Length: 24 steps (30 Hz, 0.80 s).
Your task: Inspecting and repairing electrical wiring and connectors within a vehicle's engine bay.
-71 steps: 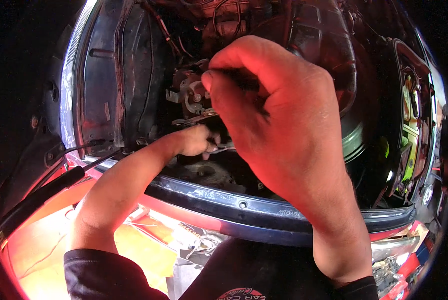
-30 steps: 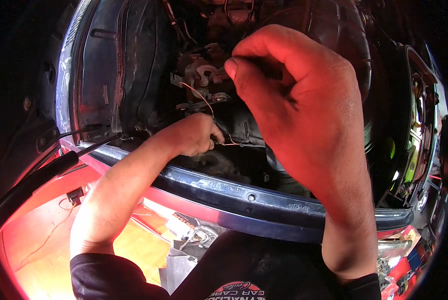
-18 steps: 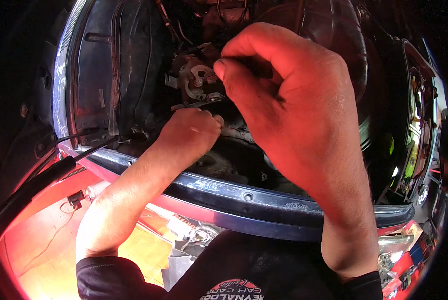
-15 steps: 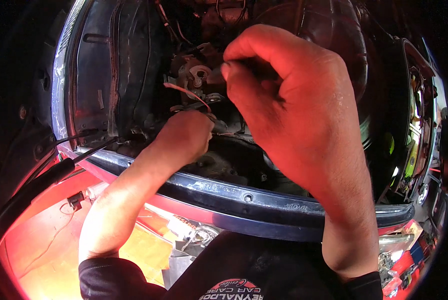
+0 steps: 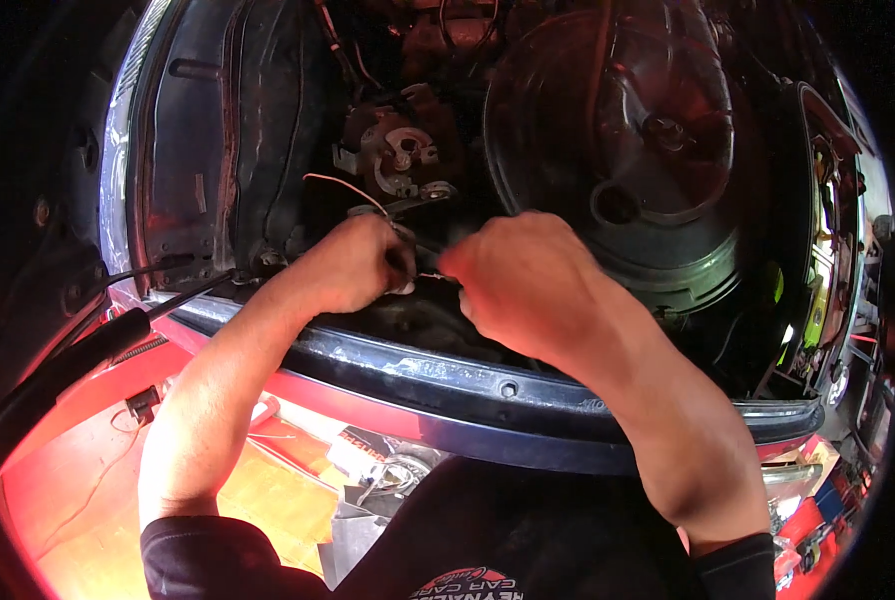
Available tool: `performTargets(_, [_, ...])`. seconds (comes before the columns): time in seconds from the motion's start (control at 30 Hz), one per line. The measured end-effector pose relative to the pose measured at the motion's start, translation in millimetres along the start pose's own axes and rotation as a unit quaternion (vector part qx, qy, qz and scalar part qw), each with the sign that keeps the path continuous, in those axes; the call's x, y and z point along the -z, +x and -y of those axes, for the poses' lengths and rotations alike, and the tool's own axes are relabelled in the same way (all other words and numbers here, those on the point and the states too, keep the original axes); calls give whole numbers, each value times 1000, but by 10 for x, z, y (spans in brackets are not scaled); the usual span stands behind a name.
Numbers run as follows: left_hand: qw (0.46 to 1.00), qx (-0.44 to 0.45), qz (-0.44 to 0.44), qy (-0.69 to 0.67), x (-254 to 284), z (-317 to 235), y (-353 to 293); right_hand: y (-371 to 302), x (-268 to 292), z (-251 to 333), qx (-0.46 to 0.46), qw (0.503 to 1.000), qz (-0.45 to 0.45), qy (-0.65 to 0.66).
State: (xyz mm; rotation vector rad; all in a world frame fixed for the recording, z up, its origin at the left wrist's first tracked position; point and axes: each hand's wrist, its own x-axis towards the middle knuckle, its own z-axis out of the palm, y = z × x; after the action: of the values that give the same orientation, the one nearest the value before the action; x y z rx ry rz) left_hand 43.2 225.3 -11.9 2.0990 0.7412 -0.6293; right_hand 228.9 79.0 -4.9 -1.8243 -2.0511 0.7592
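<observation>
Filling most of the view is the vehicle's open bay, dark inside, with a blue front edge curving across beneath both forearms. On its right side sits a large round dark casing; at the far left a black strut slants up toward the bay's corner. Smaller than these, a worn metal bracket lies just beyond the hands. The left hand has its fingers curled in, thumb and forefinger apparently pinching the thin wire, whose pale free end arcs up and leftward from behind the knuckles, short of the bracket. The right hand faces it, fingers gathered toward the same spot but blurred, so I cannot tell whether they have closed on anything. Smallest of all is a bright bit of strand in the narrow gap between the two sets of fingertips. Working it well probably means keeping the left pinch firm and close to that strand, letting the right fingertips do the fine movement, pulling gently so nothing thin snaps, and minding that the loose end does not snag on the bracket's edges.
</observation>
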Motion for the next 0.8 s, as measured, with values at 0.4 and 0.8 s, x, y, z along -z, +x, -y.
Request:
performTargets(0.4, [981,113,51,-149,-77,36,7,156,-519,41,-18,989,133,-60])
performTargets(0.8, [973,-93,41,209,-258,40,160,179,-505,-88,42,995,90,7])
